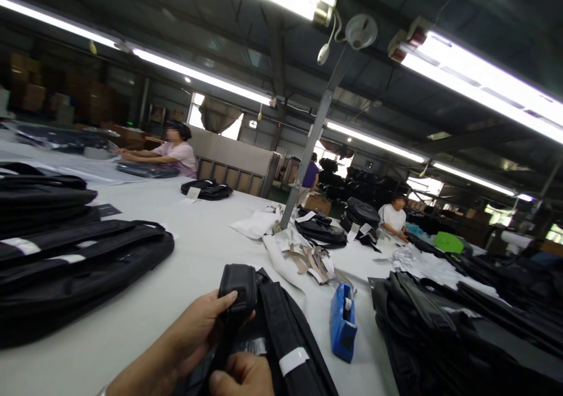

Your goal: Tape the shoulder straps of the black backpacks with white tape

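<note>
My left hand (189, 331) grips the padded black shoulder pad (238, 287) of a black bag strap (288, 331), thumb on top of the pad. At the bottom edge of the view, my right hand (244, 375) is closed on the strap just below the pad; only its knuckles show. The strap carries a white label (294, 360) and belongs to a black bag lying on the white table (193, 249) in front of me.
Flat black bags (74, 261) are stacked at left and more black bags (444, 325) are heaped at right. A blue tape dispenser (343, 322) stands right of the strap. A metal post (303, 161) rises mid-table. Other people work at the far side.
</note>
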The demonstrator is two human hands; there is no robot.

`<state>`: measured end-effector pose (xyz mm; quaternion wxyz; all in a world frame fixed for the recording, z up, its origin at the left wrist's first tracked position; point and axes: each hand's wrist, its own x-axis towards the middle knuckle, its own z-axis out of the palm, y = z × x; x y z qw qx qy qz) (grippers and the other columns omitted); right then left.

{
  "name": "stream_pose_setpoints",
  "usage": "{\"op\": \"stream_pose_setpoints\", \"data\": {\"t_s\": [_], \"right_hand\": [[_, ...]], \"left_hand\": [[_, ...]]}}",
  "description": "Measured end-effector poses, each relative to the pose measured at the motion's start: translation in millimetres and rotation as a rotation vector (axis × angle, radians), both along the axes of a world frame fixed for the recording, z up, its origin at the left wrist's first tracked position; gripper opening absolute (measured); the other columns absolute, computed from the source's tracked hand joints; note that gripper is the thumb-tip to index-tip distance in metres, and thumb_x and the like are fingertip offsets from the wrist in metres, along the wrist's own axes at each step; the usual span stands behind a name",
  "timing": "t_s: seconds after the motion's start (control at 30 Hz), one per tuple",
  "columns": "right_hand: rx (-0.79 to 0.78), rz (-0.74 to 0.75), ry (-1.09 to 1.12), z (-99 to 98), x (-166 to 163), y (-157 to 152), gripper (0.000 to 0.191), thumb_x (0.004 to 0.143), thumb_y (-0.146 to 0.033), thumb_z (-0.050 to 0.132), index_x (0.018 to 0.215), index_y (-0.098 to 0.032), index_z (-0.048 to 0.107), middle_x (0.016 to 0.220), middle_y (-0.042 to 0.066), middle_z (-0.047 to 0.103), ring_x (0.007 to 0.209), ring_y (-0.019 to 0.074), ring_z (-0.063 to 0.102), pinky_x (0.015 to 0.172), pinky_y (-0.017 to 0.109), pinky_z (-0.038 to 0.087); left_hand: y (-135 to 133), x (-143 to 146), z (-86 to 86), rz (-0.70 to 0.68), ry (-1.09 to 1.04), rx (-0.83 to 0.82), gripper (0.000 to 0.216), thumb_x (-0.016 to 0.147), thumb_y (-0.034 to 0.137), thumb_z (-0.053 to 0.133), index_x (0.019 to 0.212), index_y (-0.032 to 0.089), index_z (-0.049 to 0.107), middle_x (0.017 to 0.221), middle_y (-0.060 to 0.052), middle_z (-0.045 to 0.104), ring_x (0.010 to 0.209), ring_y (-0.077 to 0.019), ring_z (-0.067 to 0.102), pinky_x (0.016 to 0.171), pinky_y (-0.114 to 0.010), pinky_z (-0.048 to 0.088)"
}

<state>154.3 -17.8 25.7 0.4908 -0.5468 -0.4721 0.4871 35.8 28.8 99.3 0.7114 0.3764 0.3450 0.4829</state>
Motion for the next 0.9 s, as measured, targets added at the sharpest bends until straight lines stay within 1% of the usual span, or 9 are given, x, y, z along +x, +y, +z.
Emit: {"op": "stream_pose_setpoints", "data": {"t_s": [0.07, 0.2, 0.3, 0.37, 0.43, 0.53, 0.67, 0.8, 0.9], "right_hand": [[0.008, -0.001, 0.023, 2.6, -0.7, 2.0, 0.009, 0.063, -0.024, 0.071, 0.067, -0.016, 0.069, 0.057, -0.001, 0.057, 0.052, 0.0143, 0.049, 0.050, 0.026, 0.038], [0.184, 0.052, 0.053, 27.3, 4.9, 7.4, 0.016, 0.070, -0.025, 0.062, 0.063, -0.013, 0.067, 0.055, 0.000, 0.055, 0.056, 0.0129, 0.046, 0.055, 0.026, 0.036], [0.252, 0.046, 0.023, 22.6, 7.7, 5.6, 0.018, 0.072, -0.028, 0.062, 0.072, -0.013, 0.072, 0.065, 0.003, 0.064, 0.068, 0.0176, 0.056, 0.064, 0.028, 0.044], [0.200, 0.073, 0.018, 9.6, 6.5, 2.1, 0.018, 0.068, -0.029, 0.068, 0.077, -0.015, 0.075, 0.069, 0.004, 0.067, 0.072, 0.0207, 0.061, 0.065, 0.029, 0.047], [0.118, 0.106, 0.005, 2.4, 4.4, -0.3, 0.015, 0.063, -0.029, 0.073, 0.071, -0.016, 0.073, 0.064, 0.003, 0.065, 0.065, 0.0204, 0.059, 0.057, 0.028, 0.045], [0.108, 0.120, 0.049, 16.2, 3.2, 2.1, 0.012, 0.066, -0.026, 0.070, 0.062, -0.015, 0.069, 0.055, 0.001, 0.057, 0.055, 0.0150, 0.050, 0.053, 0.026, 0.038], [0.209, 0.110, 0.166, 45.1, 4.4, 8.3, 0.015, 0.071, -0.024, 0.061, 0.068, -0.012, 0.071, 0.058, 0.000, 0.057, 0.055, 0.0116, 0.046, 0.056, 0.026, 0.035], [0.141, 0.165, 0.090, 37.9, -0.9, -2.9, 0.018, 0.066, -0.020, 0.062, 0.075, -0.012, 0.076, 0.065, 0.003, 0.066, 0.061, 0.0140, 0.054, 0.061, 0.026, 0.040], [0.046, 0.195, 0.029, 32.6, -4.7, -12.0, 0.015, 0.061, -0.016, 0.061, 0.066, -0.011, 0.074, 0.059, 0.003, 0.065, 0.056, 0.0139, 0.054, 0.057, 0.025, 0.040]], "left_hand": [[-1.1, 2.0, -2.6, -0.003, -0.008, 0.006, 0.032, 0.070, 0.037, 0.083, 0.086, 0.014, 0.068, 0.083, -0.011, 0.076, 0.078, -0.0244, 0.072, 0.072, -0.030, 0.056], [-0.7, 5.1, -11.0, -0.018, 0.016, 0.018, 0.036, 0.069, 0.044, 0.082, 0.084, 0.014, 0.067, 0.081, -0.012, 0.077, 0.077, -0.0260, 0.072, 0.070, -0.030, 0.056], [1.6, 2.2, -5.4, -0.003, 0.027, -0.001, 0.036, 0.066, 0.041, 0.083, 0.082, 0.013, 0.068, 0.080, -0.013, 0.077, 0.075, -0.0253, 0.072, 0.069, -0.030, 0.056], [2.4, -0.3, 3.1, 0.009, 0.030, -0.003, 0.033, 0.066, 0.037, 0.083, 0.082, 0.012, 0.069, 0.080, -0.013, 0.076, 0.073, -0.0237, 0.071, 0.068, -0.028, 0.056], [2.1, -1.1, 9.5, 0.017, 0.029, 0.007, 0.030, 0.068, 0.035, 0.081, 0.082, 0.011, 0.069, 0.080, -0.013, 0.076, 0.073, -0.0227, 0.071, 0.068, -0.027, 0.055], [1.1, 1.4, 8.3, 0.010, 0.030, 0.022, 0.027, 0.070, 0.034, 0.079, 0.083, 0.011, 0.070, 0.079, -0.012, 0.076, 0.075, -0.0233, 0.071, 0.069, -0.027, 0.056], [0.9, 2.3, 3.3, -0.025, 0.063, 0.029, 0.029, 0.073, 0.037, 0.075, 0.083, 0.010, 0.071, 0.074, -0.012, 0.075, 0.062, -0.0226, 0.068, 0.060, -0.029, 0.055], [3.0, -4.4, 17.8, 0.044, 0.063, -0.005, 0.016, 0.071, 0.024, 0.074, 0.080, 0.010, 0.071, 0.077, -0.015, 0.075, 0.068, -0.0228, 0.070, 0.062, -0.027, 0.056], [5.7, -5.7, 31.6, 0.058, 0.065, 0.005, 0.011, 0.074, 0.018, 0.071, 0.081, 0.008, 0.071, 0.077, -0.016, 0.075, 0.070, -0.0233, 0.071, 0.062, -0.027, 0.057]]}}
